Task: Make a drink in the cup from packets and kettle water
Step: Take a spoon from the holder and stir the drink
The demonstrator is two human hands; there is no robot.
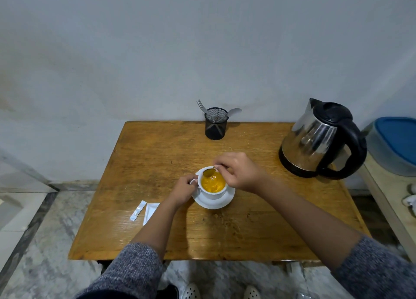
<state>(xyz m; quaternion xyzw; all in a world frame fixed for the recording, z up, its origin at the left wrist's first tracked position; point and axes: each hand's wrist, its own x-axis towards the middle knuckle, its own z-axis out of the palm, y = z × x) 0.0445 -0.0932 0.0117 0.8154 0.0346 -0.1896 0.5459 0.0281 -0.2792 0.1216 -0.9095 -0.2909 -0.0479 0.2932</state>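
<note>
A white cup [212, 194] full of orange liquid stands on a white saucer [212, 203] in the middle of the wooden table [157, 159]. My left hand [183, 188] grips the cup's handle on its left side. My right hand [239, 171] pinches a small spoon [209, 172] whose bowl is lifted just over the liquid at the cup's far rim. Two white packets [145, 211] lie flat on the table left of the saucer. The steel kettle [319, 141] with a black handle stands at the table's back right.
A black mesh holder [216, 124] with a fork and a spoon stands at the table's back edge by the wall. A blue-lidded container [396, 143] sits on a lower surface to the right. Marble floor lies left of and below the table.
</note>
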